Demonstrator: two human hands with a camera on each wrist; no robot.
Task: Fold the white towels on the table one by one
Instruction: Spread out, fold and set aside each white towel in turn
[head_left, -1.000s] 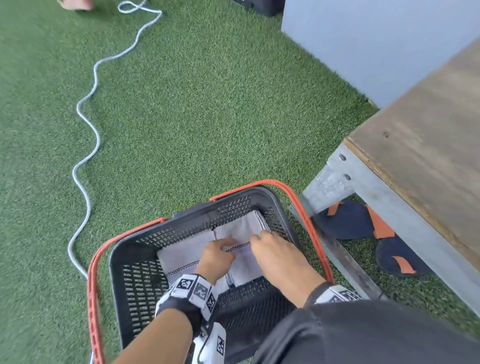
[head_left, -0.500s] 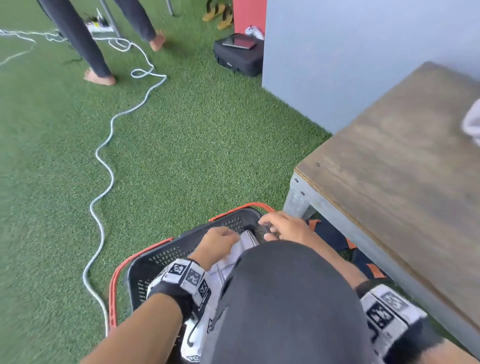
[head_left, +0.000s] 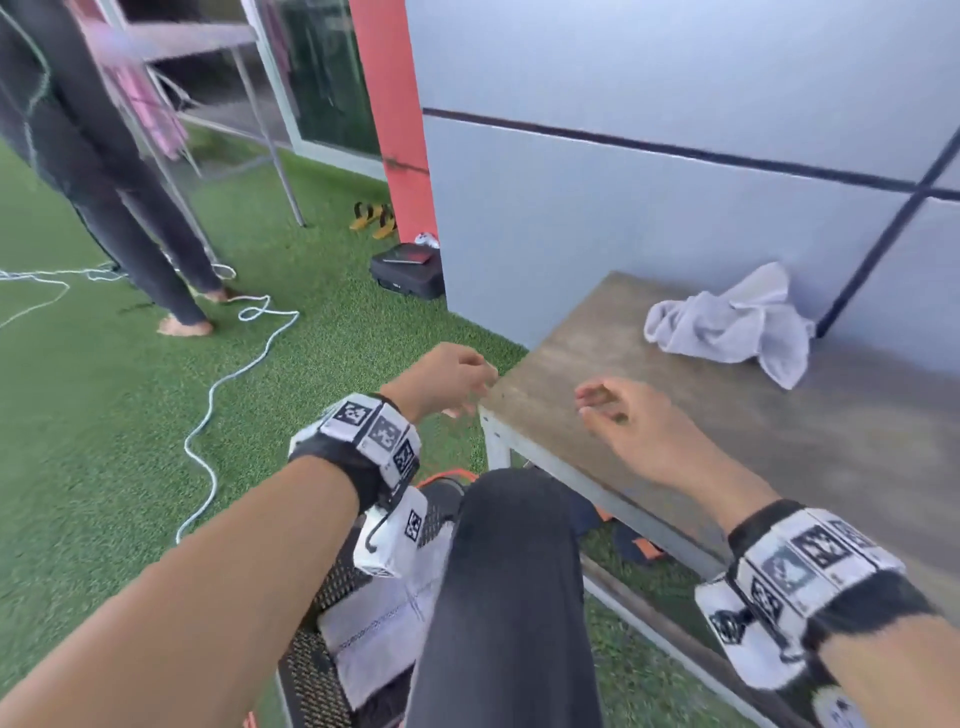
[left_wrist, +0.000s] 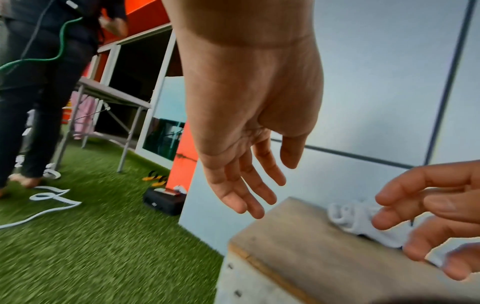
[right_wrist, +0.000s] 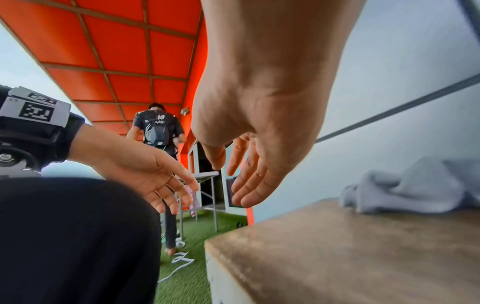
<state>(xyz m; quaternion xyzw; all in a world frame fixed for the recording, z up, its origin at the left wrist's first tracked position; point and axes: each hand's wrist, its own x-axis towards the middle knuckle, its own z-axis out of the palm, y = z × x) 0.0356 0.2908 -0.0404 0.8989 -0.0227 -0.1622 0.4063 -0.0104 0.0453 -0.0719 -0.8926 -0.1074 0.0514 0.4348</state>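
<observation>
A crumpled white towel lies at the far side of the wooden table, against the wall; it also shows as a heap in the right wrist view and a bundle in the left wrist view. My left hand hovers by the table's near left corner, fingers relaxed and empty. My right hand is above the table's near edge, fingers loosely spread, holding nothing. Folded white towels lie in the black basket below my left arm, partly hidden by my knee.
My dark-trousered knee rises between my arms. A white cable snakes over the green turf. Another person's legs stand at the back left. A black case sits by the grey wall.
Both hands let go of the folded towel in the basket and rose to the table's near edge. My view lifted from the basket to the table and the crumpled towel.
</observation>
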